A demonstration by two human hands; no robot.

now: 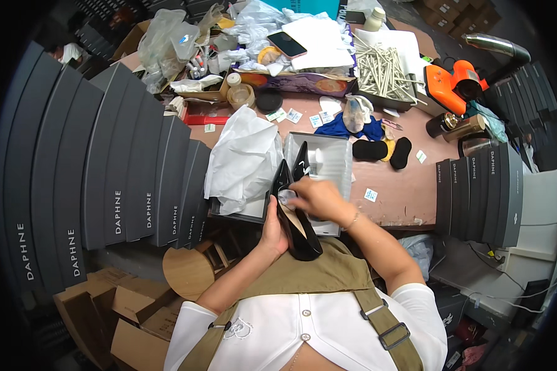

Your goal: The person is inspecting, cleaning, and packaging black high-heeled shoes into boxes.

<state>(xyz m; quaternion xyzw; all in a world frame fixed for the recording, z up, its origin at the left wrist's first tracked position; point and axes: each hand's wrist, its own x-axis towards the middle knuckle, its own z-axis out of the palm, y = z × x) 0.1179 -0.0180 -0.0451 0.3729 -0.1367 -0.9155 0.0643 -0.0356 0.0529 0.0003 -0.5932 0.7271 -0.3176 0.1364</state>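
Observation:
My left hand (273, 232) is wrapped round the side of a glossy black pointed shoe (303, 245), tilted with its toe away from me. At the shoe's opening, my right hand (320, 200) has its fingers closed on a crumpled whitish wad (286, 196), paper or thin plastic. A second black shoe (301, 162) with a small white mark stands just beyond, over the open shoebox (339, 143). White tissue paper (244, 159) spreads over the left part of the box. My right fingertips are partly hidden inside the shoe.
Rows of dark grey shoeboxes stand at left (133, 167) and right (507, 191). Behind lie a tray of white sticks (387, 71), a phone (286, 44) on crumpled paper, and an orange tool (445, 86). Two black pads (370, 150) rest right. Open cartons (142, 309) sit lower left.

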